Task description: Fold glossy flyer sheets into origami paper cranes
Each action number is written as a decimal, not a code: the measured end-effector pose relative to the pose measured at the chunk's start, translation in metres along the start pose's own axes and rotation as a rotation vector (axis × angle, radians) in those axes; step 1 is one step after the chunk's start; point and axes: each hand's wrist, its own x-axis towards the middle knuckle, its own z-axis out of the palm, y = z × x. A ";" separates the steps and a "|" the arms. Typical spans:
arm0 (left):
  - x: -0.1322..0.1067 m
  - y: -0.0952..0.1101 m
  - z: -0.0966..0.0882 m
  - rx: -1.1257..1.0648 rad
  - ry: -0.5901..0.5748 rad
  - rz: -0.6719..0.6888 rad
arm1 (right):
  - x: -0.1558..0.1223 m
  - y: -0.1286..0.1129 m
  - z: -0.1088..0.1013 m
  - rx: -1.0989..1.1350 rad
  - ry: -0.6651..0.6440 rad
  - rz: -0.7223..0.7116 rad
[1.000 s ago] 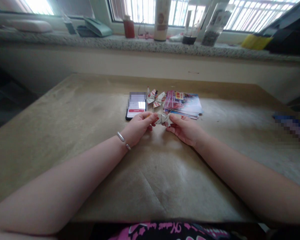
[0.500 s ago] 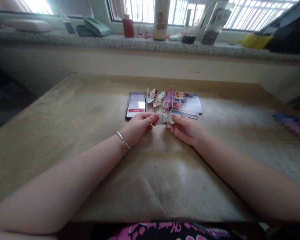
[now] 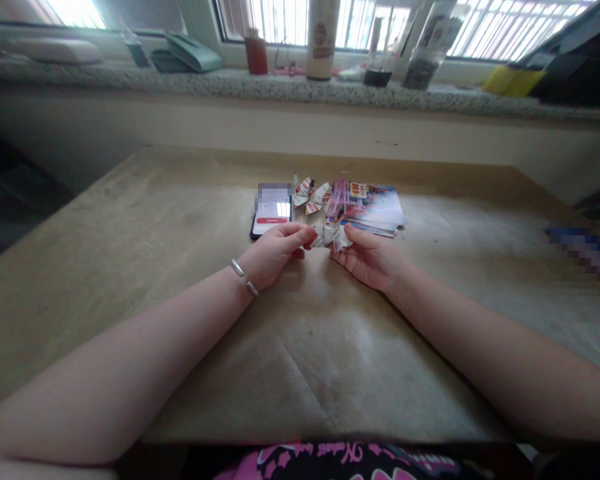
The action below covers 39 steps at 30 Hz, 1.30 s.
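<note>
A small folded piece of printed paper [image 3: 329, 236], white with red marks, is pinched between both hands just above the table. My left hand [image 3: 275, 252], with a silver bracelet at the wrist, grips its left end with closed fingers. My right hand [image 3: 373, 259] grips its right end between thumb and fingers. Behind them lie a finished folded paper figure [image 3: 311, 194], a stack of colourful printed sheets [image 3: 370, 207] and a phone [image 3: 273, 210] with a lit screen.
The brown table [image 3: 130, 233] stretches wide on both sides. A blue object [image 3: 580, 247] lies near the right edge. On the stone windowsill [image 3: 280, 85] stand a red cup, a tall bottle, jars, a teal case and a yellow item.
The folded paper has been squeezed shorter as my hands moved slightly closer together; its shape is more bunched now. Nothing else moved.
</note>
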 end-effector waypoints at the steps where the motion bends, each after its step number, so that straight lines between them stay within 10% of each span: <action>1: 0.001 -0.001 -0.001 -0.002 -0.002 -0.007 | 0.000 0.000 0.000 -0.010 0.004 -0.002; 31: 0.004 -0.005 -0.005 -0.024 0.012 -0.053 | 0.000 -0.004 0.000 0.098 0.095 0.117; 39: 0.002 -0.002 0.001 -0.104 0.111 -0.060 | -0.001 -0.002 0.003 -0.192 0.269 -0.146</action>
